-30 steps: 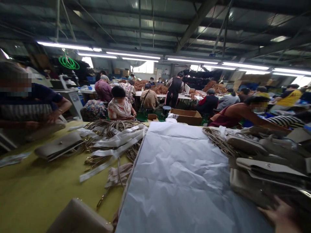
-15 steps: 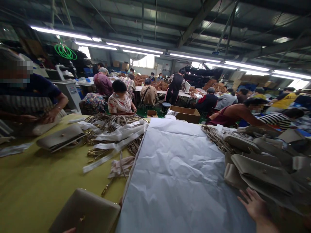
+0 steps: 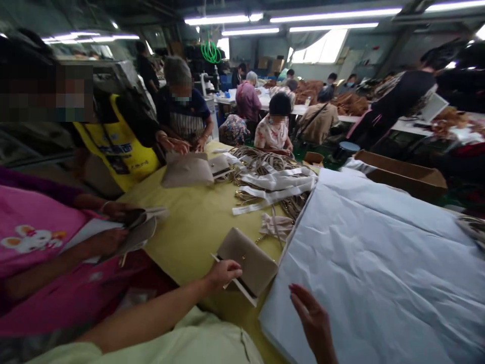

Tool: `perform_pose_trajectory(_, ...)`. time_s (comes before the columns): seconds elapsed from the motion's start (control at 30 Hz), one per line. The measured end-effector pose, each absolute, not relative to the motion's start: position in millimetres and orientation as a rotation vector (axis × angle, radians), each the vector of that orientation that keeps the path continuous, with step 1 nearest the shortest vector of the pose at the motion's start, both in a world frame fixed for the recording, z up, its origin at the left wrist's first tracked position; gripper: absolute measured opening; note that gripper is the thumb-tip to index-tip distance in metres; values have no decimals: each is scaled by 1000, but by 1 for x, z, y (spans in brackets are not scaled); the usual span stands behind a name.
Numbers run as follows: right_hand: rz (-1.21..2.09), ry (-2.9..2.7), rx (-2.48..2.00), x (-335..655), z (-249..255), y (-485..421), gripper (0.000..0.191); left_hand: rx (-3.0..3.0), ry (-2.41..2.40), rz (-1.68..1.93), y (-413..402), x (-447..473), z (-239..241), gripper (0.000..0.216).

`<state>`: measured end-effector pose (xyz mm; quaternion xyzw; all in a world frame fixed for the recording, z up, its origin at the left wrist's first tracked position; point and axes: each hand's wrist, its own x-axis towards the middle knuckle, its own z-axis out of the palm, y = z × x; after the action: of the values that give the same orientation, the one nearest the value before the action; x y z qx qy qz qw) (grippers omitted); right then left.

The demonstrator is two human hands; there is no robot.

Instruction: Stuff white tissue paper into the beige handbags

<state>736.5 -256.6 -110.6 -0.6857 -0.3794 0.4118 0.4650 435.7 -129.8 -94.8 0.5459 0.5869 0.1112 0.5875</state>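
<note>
A taupe flap handbag [image 3: 248,255] with a small gold stud lies on the yellow table cover [image 3: 189,227], its right corner by the paper-covered stack. My left hand [image 3: 225,273] is at the bag's near left edge, fingers closed over it; the fingertips are partly hidden. A pale strip shows along the bag's lower edge. My right hand [image 3: 308,306] is open over the crumpled white paper [image 3: 364,253], fingers stretched out and holding nothing. Behind the bag lie a strap with a gold chain and a small pale cloth piece [image 3: 276,225].
Straps with white wrapping [image 3: 273,182] are heaped at the table's far side. Co-workers handle bags on the left, one in a pink apron [image 3: 41,237] close by, one in a yellow vest [image 3: 121,146]. An open cardboard box [image 3: 401,174] stands beyond the paper.
The view has swung left, bringing more co-workers in. My right hand has left the bag pile on the right for the paper beside the handbag. My left hand now shows fully.
</note>
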Motion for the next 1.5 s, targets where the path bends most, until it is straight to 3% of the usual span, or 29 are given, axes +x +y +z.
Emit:
perform_pose_trajectory(0.1,928,-1454,-1662,665,-115,-236,30,1261,1235,246,-132,420,-109,47)
perform_pose_trajectory(0.2,675,-1823,-1786,625,-122,-222,38,1276,1176,233,-132,407,-118,40)
perform_pose_trajectory(0.33,458,-2102,-1730,594,-131,-221,25,1370,1186,233,-129,398,-118,36)
perform_pose_trajectory(0.47,539,-2170,-1657,579,-136,-226,42,1472,1193,208,-124,394,-109,37)
perform_pose_trajectory(0.57,535,-2244,-1805,578,-135,-223,39,1569,1170,107,-111,390,-91,34)
perform_pose_trajectory(0.67,484,-2371,-1714,584,-123,-219,57,1824,1191,37,-84,386,-63,34)
perform_pose_trajectory(0.8,228,-2411,-1426,599,-92,-222,71,2299,898,-99,-45,388,-31,61)
perform_pose_trajectory(0.87,190,-2405,-1299,608,-78,-225,73,2407,636,-201,-33,392,-27,62)
perform_pose_trajectory(1.0,239,-2323,-1145,617,-67,-234,76,2507,526,-498,-23,405,-38,37)
perform_pose_trajectory(1.13,320,-2235,-1147,615,-66,-244,63,2500,478,-671,-24,413,-54,14)
perform_pose_trajectory(1.3,922,-2227,-1252,607,-47,-247,34,2655,465,-466,-27,410,-64,11)
perform_pose_trajectory(1.33,1107,-2185,-1303,604,-43,-246,33,2667,502,-473,-28,410,-65,14)
perform_pose_trajectory(1.4,1409,-2012,-1469,599,-39,-241,48,2669,565,-496,-30,410,-67,18)
perform_pose_trajectory(1.47,1435,-1894,-1764,593,-41,-232,59,2677,583,-499,-34,412,-67,20)
perform_pose_trajectory(1.5,1310,-1905,-1926,591,-43,-227,55,2681,588,-497,-36,413,-67,20)
